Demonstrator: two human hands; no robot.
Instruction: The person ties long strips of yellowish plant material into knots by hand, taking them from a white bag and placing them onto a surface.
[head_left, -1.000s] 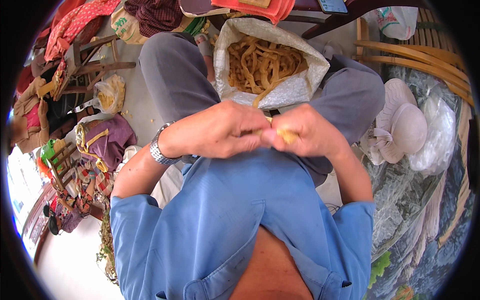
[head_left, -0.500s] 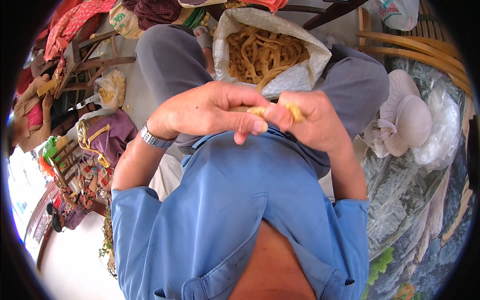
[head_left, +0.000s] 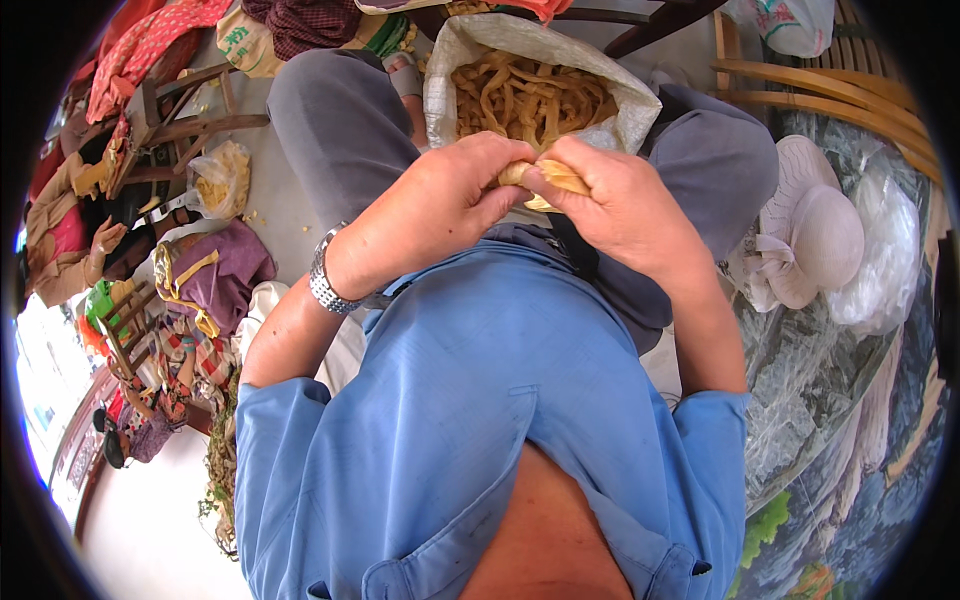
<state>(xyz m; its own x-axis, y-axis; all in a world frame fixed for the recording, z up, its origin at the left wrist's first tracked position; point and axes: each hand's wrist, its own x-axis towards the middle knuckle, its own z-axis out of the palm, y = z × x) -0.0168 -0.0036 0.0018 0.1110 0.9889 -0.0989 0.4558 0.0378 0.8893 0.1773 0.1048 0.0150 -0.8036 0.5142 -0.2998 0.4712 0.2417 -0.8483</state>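
Both hands meet above my lap, close to the near rim of a white woven sack (head_left: 640, 112). My left hand (head_left: 450, 190), with a metal watch (head_left: 324, 275) on its wrist, pinches one end of a yellowish, folded plant-like strip (head_left: 562, 178). The fingers of my right hand (head_left: 615, 200) are closed round the other part, thumb pressed on it. A pale flap of the strip hangs below the fingertips. Many similar brownish-yellow strips (head_left: 530, 95) lie heaped inside the sack, which stands between my knees.
At right lie a pale brimmed hat (head_left: 815, 225), clear plastic sheeting (head_left: 800, 400) and a bamboo chair (head_left: 830, 85). To the left are a wooden stool (head_left: 190, 125), a plastic bag of yellow pieces (head_left: 222, 180), a purple cloth bag (head_left: 225, 270) and seated people.
My hands have moved slightly forward, toward the sack, and turned inward with the strip between them. More of the strip's pale folds now show. A person at left has lowered a hand.
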